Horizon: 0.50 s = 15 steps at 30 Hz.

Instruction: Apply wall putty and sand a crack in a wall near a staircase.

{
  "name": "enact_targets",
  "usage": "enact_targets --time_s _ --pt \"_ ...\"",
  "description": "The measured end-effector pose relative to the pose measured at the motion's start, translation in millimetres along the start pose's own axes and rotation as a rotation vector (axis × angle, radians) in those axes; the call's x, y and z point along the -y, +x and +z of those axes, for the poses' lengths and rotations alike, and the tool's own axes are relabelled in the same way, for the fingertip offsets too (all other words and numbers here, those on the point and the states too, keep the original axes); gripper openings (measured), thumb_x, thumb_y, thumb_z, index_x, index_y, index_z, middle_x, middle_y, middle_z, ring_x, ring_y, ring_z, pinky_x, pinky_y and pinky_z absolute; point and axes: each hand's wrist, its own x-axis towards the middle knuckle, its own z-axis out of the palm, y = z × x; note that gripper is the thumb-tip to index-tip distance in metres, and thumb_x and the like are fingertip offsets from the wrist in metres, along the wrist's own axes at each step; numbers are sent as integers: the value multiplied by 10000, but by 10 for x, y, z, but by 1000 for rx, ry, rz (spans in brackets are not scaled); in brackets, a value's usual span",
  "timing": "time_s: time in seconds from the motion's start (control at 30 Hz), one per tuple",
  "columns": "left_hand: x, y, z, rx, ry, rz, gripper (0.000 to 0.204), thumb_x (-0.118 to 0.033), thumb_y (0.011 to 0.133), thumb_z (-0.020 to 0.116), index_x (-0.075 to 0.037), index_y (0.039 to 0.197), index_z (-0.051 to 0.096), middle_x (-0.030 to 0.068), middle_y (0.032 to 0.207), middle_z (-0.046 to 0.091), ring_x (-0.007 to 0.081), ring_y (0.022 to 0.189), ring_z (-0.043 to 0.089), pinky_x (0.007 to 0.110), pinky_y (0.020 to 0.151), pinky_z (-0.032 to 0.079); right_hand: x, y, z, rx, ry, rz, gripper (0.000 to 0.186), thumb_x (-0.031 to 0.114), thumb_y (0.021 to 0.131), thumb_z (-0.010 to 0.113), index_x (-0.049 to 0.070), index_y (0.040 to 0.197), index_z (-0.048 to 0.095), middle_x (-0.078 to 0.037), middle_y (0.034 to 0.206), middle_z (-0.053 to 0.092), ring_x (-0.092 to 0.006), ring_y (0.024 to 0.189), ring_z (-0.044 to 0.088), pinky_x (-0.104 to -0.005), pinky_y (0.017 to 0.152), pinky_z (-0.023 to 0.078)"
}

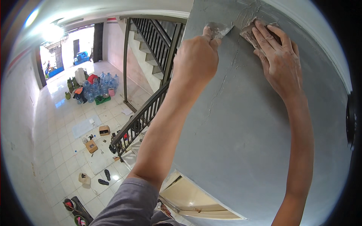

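Note:
My left hand is closed round the handle of a putty knife, its index finger stretched onto the blade. The blade's corner is close to the grey wall, left of a long rough crack with raised, crumbly edges. My right hand grips a flat, putty-smeared scraper plate at the upper end of the crack, fingers lying over its back. Both forearms reach up in front of the wall. Each hand partly hides its own tool.
A dark metal railing and a staircase stand left of the wall. Far below, the tiled floor holds water jugs, cardboard boxes, slippers and buckets. A triangular opening cuts the wall low down.

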Motion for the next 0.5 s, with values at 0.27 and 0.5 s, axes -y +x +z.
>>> enact_targets --time_s 0.27,0.5 --pt "-48 -60 154 15 118 -4 443 -268 1046 519 4 1386 600 283 822 698 462 781 697 535 755 544 -180 1 99 -108 106 -15 364 172 1015 589 133 1372 650 13 1455 604 -170 1457 432 -397 1236 347" --pt "-4 -181 185 17 96 8 475 -272 1052 511 6 1434 547 267 810 703 459 772 692 523 750 545 -154 -78 157 -78 48 -22 396 180 1029 567 161 1422 603 31 1506 556 -158 1464 420 -372 1259 313"
